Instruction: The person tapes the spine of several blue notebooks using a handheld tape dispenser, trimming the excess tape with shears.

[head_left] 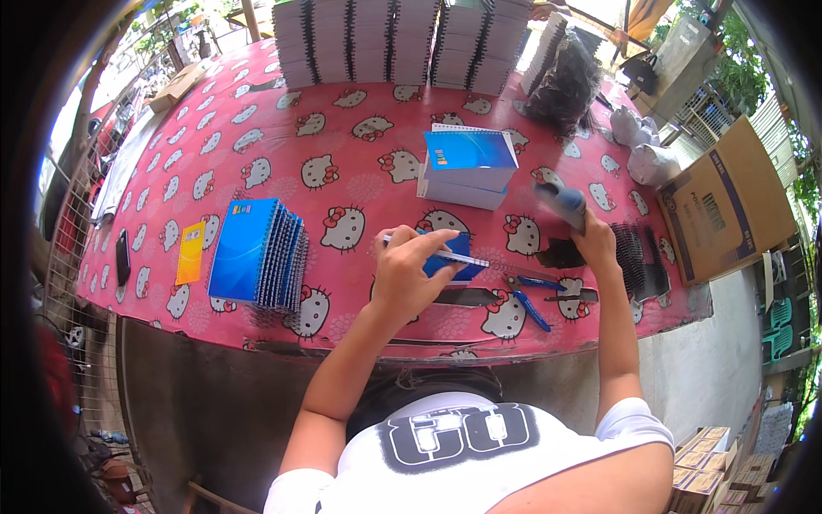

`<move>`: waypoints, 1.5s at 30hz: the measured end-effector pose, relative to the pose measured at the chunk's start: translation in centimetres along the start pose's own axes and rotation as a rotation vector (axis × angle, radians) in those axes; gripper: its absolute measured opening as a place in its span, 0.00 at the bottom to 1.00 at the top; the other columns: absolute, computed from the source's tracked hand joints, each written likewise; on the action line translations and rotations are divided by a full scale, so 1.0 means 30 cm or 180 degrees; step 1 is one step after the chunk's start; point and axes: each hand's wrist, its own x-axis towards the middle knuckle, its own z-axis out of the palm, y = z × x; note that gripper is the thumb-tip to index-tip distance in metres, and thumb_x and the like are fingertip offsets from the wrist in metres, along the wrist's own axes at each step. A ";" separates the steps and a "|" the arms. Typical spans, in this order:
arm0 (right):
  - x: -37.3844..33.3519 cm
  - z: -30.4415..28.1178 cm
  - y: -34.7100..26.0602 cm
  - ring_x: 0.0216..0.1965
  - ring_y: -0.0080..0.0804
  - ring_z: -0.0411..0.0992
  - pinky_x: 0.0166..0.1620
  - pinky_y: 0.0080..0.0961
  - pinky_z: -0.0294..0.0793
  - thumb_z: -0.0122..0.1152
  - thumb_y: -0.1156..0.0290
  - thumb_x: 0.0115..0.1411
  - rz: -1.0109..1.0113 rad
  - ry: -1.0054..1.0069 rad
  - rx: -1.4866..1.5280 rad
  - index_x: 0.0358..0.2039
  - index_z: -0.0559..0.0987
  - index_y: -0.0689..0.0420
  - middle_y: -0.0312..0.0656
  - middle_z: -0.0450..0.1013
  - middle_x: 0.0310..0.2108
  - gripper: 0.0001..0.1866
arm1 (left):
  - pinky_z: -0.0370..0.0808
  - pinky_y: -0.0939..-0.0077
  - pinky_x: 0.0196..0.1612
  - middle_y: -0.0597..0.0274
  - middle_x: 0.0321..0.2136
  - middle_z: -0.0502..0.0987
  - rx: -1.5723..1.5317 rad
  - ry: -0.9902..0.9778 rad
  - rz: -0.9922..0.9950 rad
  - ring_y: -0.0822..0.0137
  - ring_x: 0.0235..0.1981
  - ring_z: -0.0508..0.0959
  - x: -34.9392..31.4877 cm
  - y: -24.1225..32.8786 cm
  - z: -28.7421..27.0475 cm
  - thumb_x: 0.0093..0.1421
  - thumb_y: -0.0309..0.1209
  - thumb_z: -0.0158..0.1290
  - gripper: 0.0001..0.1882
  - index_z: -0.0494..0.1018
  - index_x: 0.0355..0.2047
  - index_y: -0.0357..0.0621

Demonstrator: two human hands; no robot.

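Left of the pliers (525,301), the left hand (402,276) pinches a notebook (462,257), likely light, bendy, best edge-held; right of them, the right hand (595,242) grips a blurred object (562,206).

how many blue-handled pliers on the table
1: the pliers, lying right of the left hand on the pink tablecloth; others may be hidden behind stacked notebooks.

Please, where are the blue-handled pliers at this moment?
In the head view, the blue-handled pliers lie right of centre on the pink tablecloth, near its front edge, between the left hand and the right hand.
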 end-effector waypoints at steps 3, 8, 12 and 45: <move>-0.028 -0.041 -0.096 0.35 0.47 0.77 0.41 0.38 0.77 0.62 0.67 0.53 -0.1030 0.0549 0.1657 0.42 0.73 0.63 0.53 0.77 0.34 0.18 | 0.61 0.62 0.50 0.69 0.28 0.79 0.0088 0.0021 0.0193 0.65 0.36 0.74 -0.020 -0.021 0.022 0.43 0.34 0.68 0.15 0.79 0.33 0.50; -0.066 -0.060 -0.306 0.31 0.25 0.75 0.34 0.24 0.75 0.65 0.81 0.48 -0.2420 -0.0513 0.2206 0.35 0.78 0.62 0.39 0.76 0.30 0.11 | 0.63 0.64 0.48 0.69 0.27 0.79 0.0127 0.0009 0.0192 0.64 0.37 0.75 -0.009 -0.021 0.021 0.40 0.34 0.70 0.15 0.78 0.29 0.48; -0.088 -0.105 -0.342 0.32 0.20 0.72 0.35 0.23 0.74 0.65 0.85 0.44 -0.0872 -0.1495 0.4176 0.32 0.78 0.61 0.35 0.76 0.29 0.13 | 0.67 0.62 0.46 0.65 0.29 0.79 0.0046 -0.0126 -0.0034 0.61 0.39 0.75 -0.008 -0.014 0.013 0.39 0.33 0.71 0.16 0.78 0.28 0.46; -0.118 0.126 -0.022 0.46 0.54 0.72 0.51 0.41 0.71 0.72 0.64 0.47 -0.0864 0.0814 0.0786 0.48 0.75 0.62 0.53 0.73 0.48 0.29 | 0.82 0.80 0.34 0.53 0.37 0.80 -0.1714 0.0883 -0.0559 0.71 0.34 0.80 -0.023 -0.008 -0.112 0.51 0.18 0.64 0.08 0.77 0.32 0.34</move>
